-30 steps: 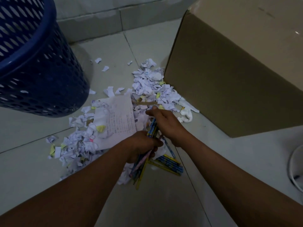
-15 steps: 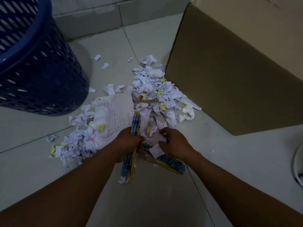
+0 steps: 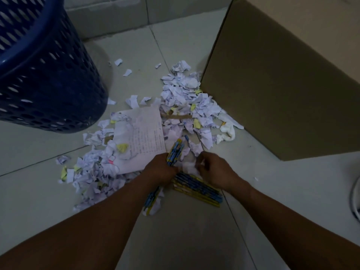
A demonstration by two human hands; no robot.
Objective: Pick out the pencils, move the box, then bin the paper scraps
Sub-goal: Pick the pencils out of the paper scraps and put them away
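Observation:
My left hand (image 3: 160,168) grips a bundle of blue-and-yellow pencils (image 3: 175,152) that sticks out above and below the fist. More pencils (image 3: 196,187) lie flat on the floor just below my right hand (image 3: 213,170). That hand pinches a white paper scrap (image 3: 188,166) over them. A spread of torn paper scraps (image 3: 187,106) and a written sheet (image 3: 144,137) covers the tiles in front of both hands. The large cardboard box (image 3: 276,90) stands at the right, touching the scraps. The blue perforated bin (image 3: 44,75) stands at the left.
A grey wall base (image 3: 116,16) runs along the back. A white curved object (image 3: 355,199) shows at the right edge. Bare floor tiles (image 3: 185,236) lie between my forearms.
My right hand drew back from the pile's middle toward me and came down over the pencils on the floor. My left hand turned its pencil bundle more upright and shifted slightly left.

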